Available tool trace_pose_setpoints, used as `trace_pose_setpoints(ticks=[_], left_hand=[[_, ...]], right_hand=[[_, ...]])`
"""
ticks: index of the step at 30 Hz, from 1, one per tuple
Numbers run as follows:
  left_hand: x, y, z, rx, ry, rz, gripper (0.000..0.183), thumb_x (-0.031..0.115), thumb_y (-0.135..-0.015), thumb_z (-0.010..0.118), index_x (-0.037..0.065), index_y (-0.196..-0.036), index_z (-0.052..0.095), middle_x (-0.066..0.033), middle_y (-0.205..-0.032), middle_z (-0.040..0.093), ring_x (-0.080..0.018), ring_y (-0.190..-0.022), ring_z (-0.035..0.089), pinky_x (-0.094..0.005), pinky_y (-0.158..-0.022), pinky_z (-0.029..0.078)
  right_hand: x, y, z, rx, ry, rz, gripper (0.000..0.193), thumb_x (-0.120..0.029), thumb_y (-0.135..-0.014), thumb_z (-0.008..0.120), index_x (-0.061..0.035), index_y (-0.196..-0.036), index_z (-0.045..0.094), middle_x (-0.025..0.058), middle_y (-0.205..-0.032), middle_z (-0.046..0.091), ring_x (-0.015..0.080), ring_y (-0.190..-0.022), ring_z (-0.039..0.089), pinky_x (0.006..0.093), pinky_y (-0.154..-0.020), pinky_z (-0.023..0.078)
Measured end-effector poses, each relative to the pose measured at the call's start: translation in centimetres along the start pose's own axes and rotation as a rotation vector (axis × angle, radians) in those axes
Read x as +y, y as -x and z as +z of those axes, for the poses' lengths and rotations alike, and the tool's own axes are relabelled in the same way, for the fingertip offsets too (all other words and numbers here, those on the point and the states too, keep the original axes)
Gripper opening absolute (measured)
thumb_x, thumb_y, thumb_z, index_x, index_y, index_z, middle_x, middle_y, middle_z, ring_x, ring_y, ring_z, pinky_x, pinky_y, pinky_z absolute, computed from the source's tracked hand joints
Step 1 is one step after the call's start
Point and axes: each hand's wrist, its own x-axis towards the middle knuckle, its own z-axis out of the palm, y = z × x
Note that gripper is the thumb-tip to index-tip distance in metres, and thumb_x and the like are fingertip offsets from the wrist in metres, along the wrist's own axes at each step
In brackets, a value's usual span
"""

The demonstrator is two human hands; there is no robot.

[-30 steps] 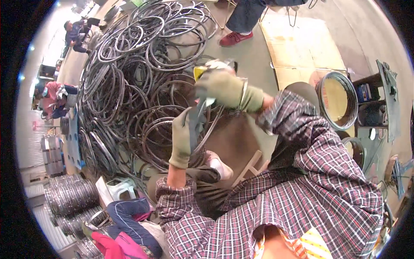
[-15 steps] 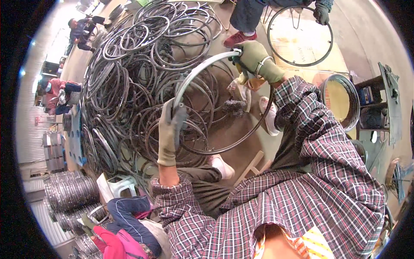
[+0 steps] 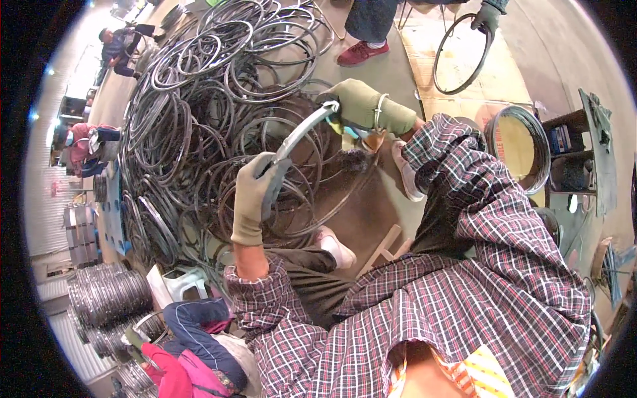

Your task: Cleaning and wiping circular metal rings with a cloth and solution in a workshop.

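A bare grey wheel rim (image 3: 300,134) is raised in front of me, tilted. My left hand (image 3: 255,192), in a beige glove with a dark palm, is closed round its left side. At the rim's far top, my right hand (image 3: 361,106), in an olive glove with a white band at the wrist, is closed on it with a small white piece at the fingertips. Just below that hand are a brownish-orange thing and a dark bristly clump (image 3: 355,160); I cannot tell whether they are held. The lower part of the rim blurs against the floor.
A large heap of rims (image 3: 179,119) fills the left. At the top right a co-worker's gloved hand (image 3: 486,18) holds another rim above flattened cardboard (image 3: 424,66). Stacked rims (image 3: 541,149) stand right, beside a shelf (image 3: 567,142). A person in pink (image 3: 192,371) sits lower left.
The rim has tilted, turning more edge-on, and my right hand has moved left and slightly down with it. My left hand has shifted slightly left. The co-worker's rim has turned edge-on.
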Motion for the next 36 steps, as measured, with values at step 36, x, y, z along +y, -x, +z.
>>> trace_pose_setpoints(ticks=[36], left_hand=[[-1.4, 0.2, 2.6, 0.070, 0.071, 0.018, 0.019, 0.020, -0.095, 0.058, 0.002, -0.101, 0.062, 0.0061, -0.066, 0.048, -0.0008, -0.052, 0.039, -0.0188, -0.044, 0.027]], right_hand=[[-5.3, 0.9, 6.0, 0.266, -0.041, -0.709, 0.050, 0.001, -0.072, 0.061, -0.0096, -0.121, 0.061, 0.0074, -0.106, 0.064, 0.0290, -0.098, 0.063, 0.0368, -0.087, 0.051]])
